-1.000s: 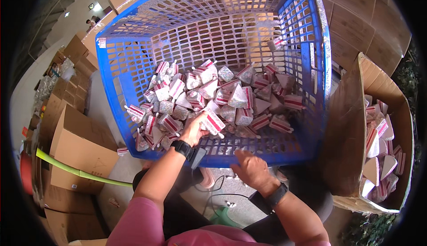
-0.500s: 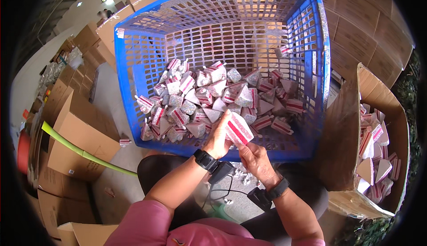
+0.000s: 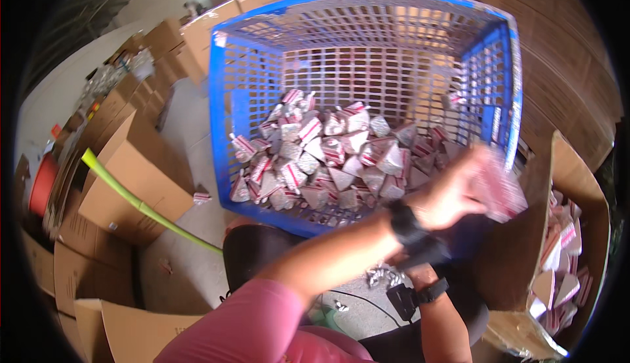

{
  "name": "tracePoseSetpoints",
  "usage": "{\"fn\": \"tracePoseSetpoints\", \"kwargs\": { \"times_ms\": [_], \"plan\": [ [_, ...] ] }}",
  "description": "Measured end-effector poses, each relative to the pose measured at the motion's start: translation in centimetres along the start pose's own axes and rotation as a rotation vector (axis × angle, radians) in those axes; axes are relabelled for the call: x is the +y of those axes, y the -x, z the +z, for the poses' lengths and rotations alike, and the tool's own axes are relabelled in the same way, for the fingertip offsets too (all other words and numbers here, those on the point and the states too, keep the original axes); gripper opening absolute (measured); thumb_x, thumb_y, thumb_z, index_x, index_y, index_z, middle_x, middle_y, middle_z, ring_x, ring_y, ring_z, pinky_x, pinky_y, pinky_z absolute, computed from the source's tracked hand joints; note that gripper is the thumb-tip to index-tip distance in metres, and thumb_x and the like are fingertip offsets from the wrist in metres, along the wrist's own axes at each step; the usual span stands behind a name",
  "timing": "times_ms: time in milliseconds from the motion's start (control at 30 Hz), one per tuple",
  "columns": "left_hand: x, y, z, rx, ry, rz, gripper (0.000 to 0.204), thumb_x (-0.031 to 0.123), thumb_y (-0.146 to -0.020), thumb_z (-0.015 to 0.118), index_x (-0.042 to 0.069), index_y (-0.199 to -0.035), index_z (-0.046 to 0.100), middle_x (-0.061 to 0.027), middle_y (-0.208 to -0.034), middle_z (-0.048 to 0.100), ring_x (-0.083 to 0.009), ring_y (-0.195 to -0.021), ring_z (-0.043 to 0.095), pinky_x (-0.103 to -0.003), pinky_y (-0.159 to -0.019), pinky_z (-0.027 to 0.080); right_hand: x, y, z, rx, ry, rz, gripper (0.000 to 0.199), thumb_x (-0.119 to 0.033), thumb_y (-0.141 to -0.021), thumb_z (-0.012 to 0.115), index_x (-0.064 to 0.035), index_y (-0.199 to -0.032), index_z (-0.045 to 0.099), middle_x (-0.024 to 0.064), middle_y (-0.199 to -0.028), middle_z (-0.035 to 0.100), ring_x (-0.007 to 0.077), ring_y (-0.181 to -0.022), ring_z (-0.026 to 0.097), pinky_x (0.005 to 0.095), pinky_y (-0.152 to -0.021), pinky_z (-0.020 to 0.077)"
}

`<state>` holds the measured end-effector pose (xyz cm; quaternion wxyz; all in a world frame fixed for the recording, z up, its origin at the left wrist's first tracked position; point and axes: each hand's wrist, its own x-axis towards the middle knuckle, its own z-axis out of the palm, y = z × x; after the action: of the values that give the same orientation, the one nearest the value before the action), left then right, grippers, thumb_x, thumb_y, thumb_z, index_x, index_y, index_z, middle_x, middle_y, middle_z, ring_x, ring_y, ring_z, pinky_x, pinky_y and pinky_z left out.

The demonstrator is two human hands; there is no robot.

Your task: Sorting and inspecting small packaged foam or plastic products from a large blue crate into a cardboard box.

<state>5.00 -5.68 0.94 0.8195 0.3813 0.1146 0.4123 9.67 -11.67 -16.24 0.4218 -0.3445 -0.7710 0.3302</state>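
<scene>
The fingers [image 3: 478, 160] of the left hand [image 3: 446, 198] are closed around one pink-and-white wedge [image 3: 502, 191], though the grip is blurred. The wedge is held near the right-hand wall of the blue basket [image 3: 221, 137], in line with the near flap of the open carton [image 3: 550, 186]; how high cannot be judged. The right hand [image 3: 420, 274] is mostly hidden behind the left forearm, so whether its fingers are spread or pressed together cannot be made out.

For a good carry, it is judged that the wedge should be pinched lightly on its flat faces, with the corners left unpressed. The wrist should be kept high enough for rim and flap to be cleared, and the right arm kept out of the path.

A pile [image 3: 341, 156] of similar wedges is held in the basket, and more pieces [image 3: 566, 278] are held in the carton. The grey floor [image 3: 187, 268] is strewn with white scraps [image 3: 386, 276], and one stray wedge [image 3: 201, 198] is seen there. The room is lined with stacked boxes [image 3: 558, 94]; at the left a red tub [image 3: 44, 184] is seen, and a green strip [image 3: 151, 213] is stretched before a box.
</scene>
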Motion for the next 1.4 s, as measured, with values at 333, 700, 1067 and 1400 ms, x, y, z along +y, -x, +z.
{"fn": "tracePoseSetpoints", "kwargs": {
  "times_ms": [333,700,1067,1400],
  "plan": [
    [5.4,4.2,-15.2,0.516,-1.281,0.048,0.037,0.016,-0.075,0.066,-0.002,-0.104,0.054,-0.0074,-0.090,0.058,-0.0122,-0.080,0.056,-0.026,-0.069,0.047,-7.6,-4.2,-0.7,0.042,-0.500,0.712,0.009,-0.009,-0.080,0.054,-0.0013,-0.077,0.057,0.0058,-0.064,0.057,0.0124,-0.050,0.054,0.0230,-0.041,0.0412],
    [12.9,17.3,-27.3,0.544,-2.419,-0.947,0.052,0.006,-0.068,0.062,0.021,-0.116,0.048,-0.0112,-0.123,0.037,-0.0325,-0.117,0.036,-0.050,-0.096,0.030,-6.8,-4.6,0.0,-0.023,-0.911,0.874,0.015,-0.015,-0.081,0.053,-0.0009,-0.082,0.057,0.0045,-0.067,0.056,0.0111,-0.053,0.054,0.0220,-0.043,0.0397],
    [7.4,13.5,-17.8,0.162,-1.723,0.025,0.056,0.014,-0.060,0.071,0.005,-0.110,0.049,-0.0147,-0.101,0.046,-0.0300,-0.100,0.048,-0.036,-0.088,0.039,-6.0,-4.9,-1.0,0.188,-0.778,0.825,0.026,-0.027,-0.085,0.053,-0.0026,-0.076,0.054,0.0025,-0.054,0.048,0.0097,-0.042,0.043,0.0228,-0.039,0.0324],
    [0.8,13.9,-12.6,0.094,-1.906,0.157,0.065,0.018,-0.057,0.078,0.000,-0.108,0.043,-0.0167,-0.107,0.046,-0.0316,-0.094,0.052,-0.037,-0.081,0.044,-6.6,-3.6,-1.2,0.025,-0.306,0.470,0.034,-0.030,-0.086,0.054,0.0006,-0.071,0.057,-0.0031,-0.059,0.047,0.0045,-0.053,0.037,0.0224,-0.046,0.0290]
  ]
}}
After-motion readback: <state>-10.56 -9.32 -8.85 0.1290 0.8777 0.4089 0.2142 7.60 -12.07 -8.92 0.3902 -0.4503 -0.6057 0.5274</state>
